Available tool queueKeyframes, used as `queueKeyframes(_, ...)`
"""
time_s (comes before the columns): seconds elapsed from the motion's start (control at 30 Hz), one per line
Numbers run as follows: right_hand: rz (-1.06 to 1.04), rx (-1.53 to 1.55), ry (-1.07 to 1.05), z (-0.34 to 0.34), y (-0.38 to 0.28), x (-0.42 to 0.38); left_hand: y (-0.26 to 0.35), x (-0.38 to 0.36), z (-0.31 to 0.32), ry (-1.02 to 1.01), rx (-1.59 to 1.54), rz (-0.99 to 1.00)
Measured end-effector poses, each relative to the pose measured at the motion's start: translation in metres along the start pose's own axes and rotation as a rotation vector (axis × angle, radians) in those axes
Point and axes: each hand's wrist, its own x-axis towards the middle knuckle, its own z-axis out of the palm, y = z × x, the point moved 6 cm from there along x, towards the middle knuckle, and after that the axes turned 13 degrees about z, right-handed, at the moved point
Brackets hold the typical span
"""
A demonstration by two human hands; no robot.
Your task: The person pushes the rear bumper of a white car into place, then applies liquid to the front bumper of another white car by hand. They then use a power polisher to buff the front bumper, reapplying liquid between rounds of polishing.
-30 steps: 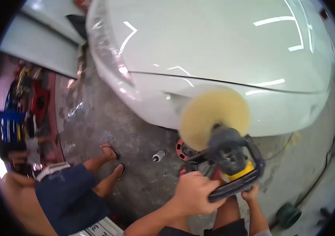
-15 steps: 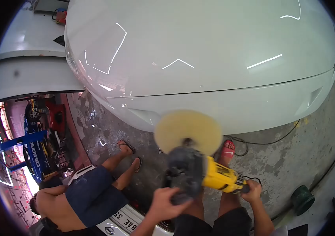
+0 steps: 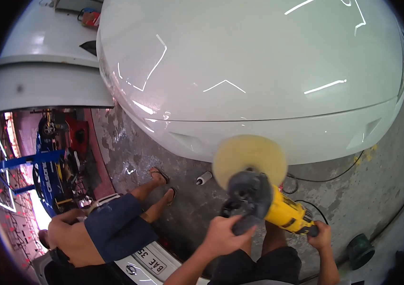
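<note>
Both of my hands are on a yellow and black polishing machine [image 3: 291, 213] with a round, pale yellow pad [image 3: 251, 152]. My left hand [image 3: 228, 233] wraps around the black front handle by the machine's head. At the rear end of the yellow body, my right hand [image 3: 320, 236] grips the black tail. The pad faces the front of a white car [image 3: 259, 132] and overlaps its bumper in this view. A black cord runs from the back of the machine.
A person [image 3: 111, 228] in dark shorts bends over another car at the left, near its number plate [image 3: 153, 261]. A small white bottle [image 3: 204, 178] lies on the concrete floor. A dark green bucket [image 3: 361, 251] and a loose cord [image 3: 327, 180] are at the right.
The polisher and both my hands appear further right in view, the pad turned somewhat. The white bottle has come into sight. The view itself has shifted, and the car sits slightly lower.
</note>
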Motion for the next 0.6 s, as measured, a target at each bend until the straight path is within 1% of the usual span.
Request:
queueKeyframes(0.03, -0.005, -0.023, 0.018, -0.011, 0.013, -0.002, 0.000, 0.001, 0.014, -0.068, -0.149, -0.083)
queueKeyframes(0.07, -0.019, -0.037, 0.017, -0.019, 0.020, -0.004, 0.001, 0.002, 0.022, -0.052, -0.159, -0.084)
queueKeyframes(0.13, 0.076, -0.084, 0.019, -0.031, 0.033, -0.009, 0.003, 0.003, 0.033, -0.042, -0.327, -0.024)
queueKeyframes(0.2, 0.054, -0.098, 0.005, -0.031, 0.024, -0.008, -0.004, 0.001, 0.030, -0.041, -0.360, -0.033)
queueKeyframes(0.27, -0.028, -0.127, 0.002, -0.025, 0.003, -0.004, -0.012, -0.003, 0.009, 0.021, -0.263, -0.037)
queueKeyframes(0.3, -0.042, -0.143, 0.005, -0.018, -0.011, -0.002, -0.018, -0.006, -0.005, 0.037, -0.230, -0.082)
queueKeyframes(0.33, -0.030, -0.139, 0.001, -0.009, -0.025, 0.005, -0.027, -0.009, -0.016, 0.025, -0.228, -0.085)
queueKeyframes(0.4, -0.122, -0.129, -0.073, 0.011, -0.062, 0.014, -0.039, -0.019, -0.051, 0.133, 0.063, -0.003)
queueKeyframes(0.47, -0.125, -0.140, -0.105, 0.023, -0.098, 0.023, -0.064, -0.027, -0.081, 0.089, 0.032, -0.232)
queueKeyframes(0.53, -0.125, -0.150, -0.146, 0.033, -0.131, 0.033, -0.087, -0.031, -0.109, 0.134, 0.089, -0.204)
queueKeyframes(0.6, -0.202, -0.142, -0.162, 0.036, -0.164, 0.037, -0.095, -0.032, -0.134, 0.229, -0.163, -0.412)
